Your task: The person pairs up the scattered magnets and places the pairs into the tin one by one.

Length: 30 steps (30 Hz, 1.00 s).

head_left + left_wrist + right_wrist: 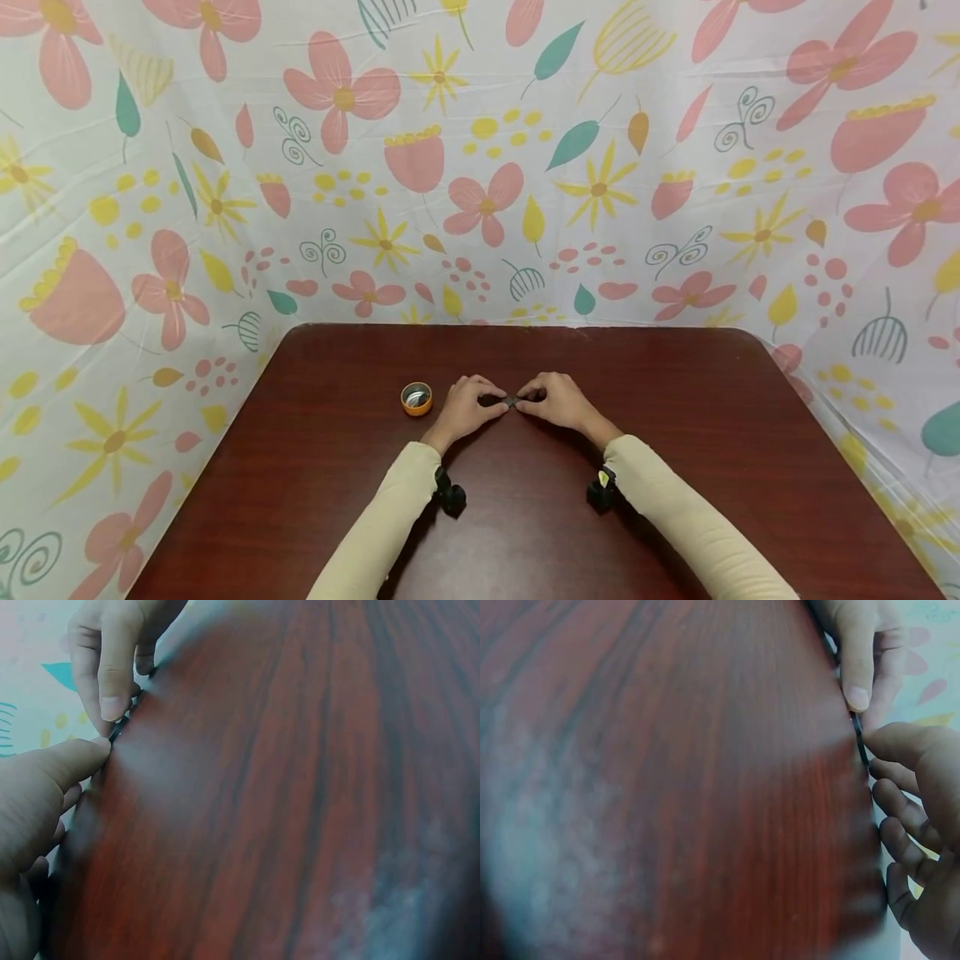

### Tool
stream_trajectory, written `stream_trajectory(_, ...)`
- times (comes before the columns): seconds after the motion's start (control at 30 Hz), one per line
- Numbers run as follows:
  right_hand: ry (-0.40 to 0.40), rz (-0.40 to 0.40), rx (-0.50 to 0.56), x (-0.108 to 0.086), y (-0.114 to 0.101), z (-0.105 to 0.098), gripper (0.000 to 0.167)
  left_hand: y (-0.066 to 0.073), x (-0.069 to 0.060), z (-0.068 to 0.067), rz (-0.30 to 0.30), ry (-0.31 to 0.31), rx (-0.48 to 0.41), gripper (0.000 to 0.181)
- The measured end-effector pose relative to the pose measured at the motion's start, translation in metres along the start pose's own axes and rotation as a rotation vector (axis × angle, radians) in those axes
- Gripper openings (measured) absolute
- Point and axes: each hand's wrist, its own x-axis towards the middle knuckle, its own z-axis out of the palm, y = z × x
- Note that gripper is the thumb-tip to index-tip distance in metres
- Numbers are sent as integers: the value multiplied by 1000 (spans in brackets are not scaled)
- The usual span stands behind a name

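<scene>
Near the middle of the table, my left hand [467,407] and right hand [561,403] meet at a small, flat, dark piece [511,401]. Thumb and fingers of each hand pinch it from opposite sides, low over the wood. What exactly it is, the frames are too coarse to tell. In the left wrist view the dark piece [116,732] appears as a thin edge between the fingertips. The right wrist view also shows it as a thin black strip [859,733], with the other fingers of my right hand [930,817] loosely bent beside it.
A small round orange container [416,410] stands left of my left hand, with something dark inside it. Both hands work over a dark red-brown wooden table [517,533]. A flower-printed cloth [487,167] hangs behind the table and along its sides.
</scene>
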Motion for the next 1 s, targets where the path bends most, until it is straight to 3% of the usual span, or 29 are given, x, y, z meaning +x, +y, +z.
stream_trajectory(0.2,1,-3,7,0,2,-5,22,5,-7,-13,-4,-23,-14,35)
stream_trajectory(0.47,6,-18,0,6,3,-17,25,15,-23,-62,34,-22,-3,51)
stream_trajectory(0.6,-2,-30,8,8,0,-20,29,3,-35,-85,35,4,-1,58)
stream_trajectory(0.73,-7,-50,4,11,-2,-21,32,-15,-48,-102,-6,32,-16,64)
stream_trajectory(1.0,-5,-81,5,15,-7,-13,35,-46,-72,-114,-84,115,-74,67)
